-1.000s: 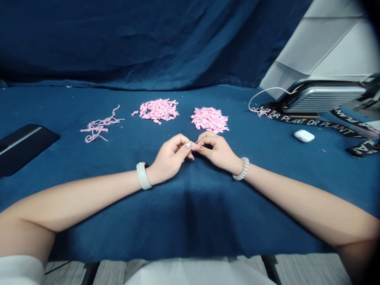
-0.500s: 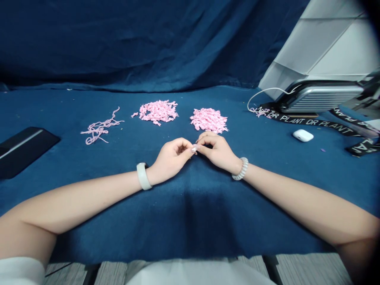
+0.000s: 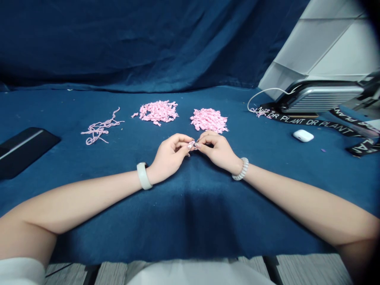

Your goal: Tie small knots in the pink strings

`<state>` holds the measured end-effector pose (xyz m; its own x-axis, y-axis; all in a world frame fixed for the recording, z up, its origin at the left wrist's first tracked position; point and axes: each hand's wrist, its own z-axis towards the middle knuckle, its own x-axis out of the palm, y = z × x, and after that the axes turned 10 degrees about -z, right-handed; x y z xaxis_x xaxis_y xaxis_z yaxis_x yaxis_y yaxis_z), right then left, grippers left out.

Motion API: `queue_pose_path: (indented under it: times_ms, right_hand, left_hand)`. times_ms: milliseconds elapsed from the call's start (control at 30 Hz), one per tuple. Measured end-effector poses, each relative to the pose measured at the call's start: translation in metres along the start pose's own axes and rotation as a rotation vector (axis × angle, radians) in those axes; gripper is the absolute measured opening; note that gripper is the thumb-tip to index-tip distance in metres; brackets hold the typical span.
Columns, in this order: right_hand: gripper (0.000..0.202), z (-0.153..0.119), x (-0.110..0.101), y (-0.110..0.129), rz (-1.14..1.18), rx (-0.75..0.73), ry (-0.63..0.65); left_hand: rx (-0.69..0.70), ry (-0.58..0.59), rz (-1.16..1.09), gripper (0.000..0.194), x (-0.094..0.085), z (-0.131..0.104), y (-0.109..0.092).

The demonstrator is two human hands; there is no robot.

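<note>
My left hand [image 3: 171, 156] and my right hand [image 3: 218, 151] meet at the middle of the blue cloth, fingertips almost touching. Pinched between both thumbs and forefingers is a small pink piece of yarn [image 3: 192, 143], mostly covered by the fingers. Just beyond my right hand lies a mound of short pink yarn pieces [image 3: 209, 120]. Another mound of pink yarn pieces [image 3: 158, 111] sits farther back to the left, with one piece lying apart at its edge. Loose, tangled pink yarn strands [image 3: 99, 128] are spread out left of that mound.
A dark flat case [image 3: 26, 150] lies at the left edge. On the right are a white earbud case [image 3: 303, 135], a black lettered strap [image 3: 314, 122] and a grey ribbed device [image 3: 325, 99] with a white cable [image 3: 261, 90]. Blue cloth [image 3: 118, 221] covers the table.
My left fingers have shifted their pinch slightly, and a bit of pink now shows between the fingertips. My right hand has barely moved, and the mounds are unchanged.
</note>
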<state>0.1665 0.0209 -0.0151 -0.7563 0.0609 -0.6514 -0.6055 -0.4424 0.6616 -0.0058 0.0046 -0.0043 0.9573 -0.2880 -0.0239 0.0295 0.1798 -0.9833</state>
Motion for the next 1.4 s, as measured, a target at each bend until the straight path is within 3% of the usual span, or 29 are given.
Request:
queue_pose_path:
  times_ms: [300, 633, 933, 1100, 1400]
  right_hand:
    - [0.012, -0.0053, -0.0011, 0.0042, 0.034, -0.118, -0.123]
    - [0.012, -0.0088, -0.0030, 0.0097, -0.007, -0.244, -0.133]
    - [0.011, -0.0095, -0.0022, 0.0077, -0.057, -0.351, -0.090]
    - [0.012, -0.0089, -0.0022, 0.0073, 0.000, -0.294, -0.052]
    - [0.013, -0.0051, -0.0026, 0.0052, 0.130, -0.095, -0.059]
  left_hand:
    - [-0.063, 0.072, -0.018, 0.032, -0.0006, 0.0009, 0.0005]
    - [-0.152, 0.222, -0.014, 0.037, 0.0005, 0.0027, -0.0020]
    - [-0.141, 0.292, 0.266, 0.025, -0.0037, 0.0020, -0.0038]
    - [-0.121, 0.288, 0.289, 0.026, -0.0029, 0.0016, -0.0041]
    - [-0.069, 0.187, 0.055, 0.037, -0.0023, 0.0009, 0.0022]
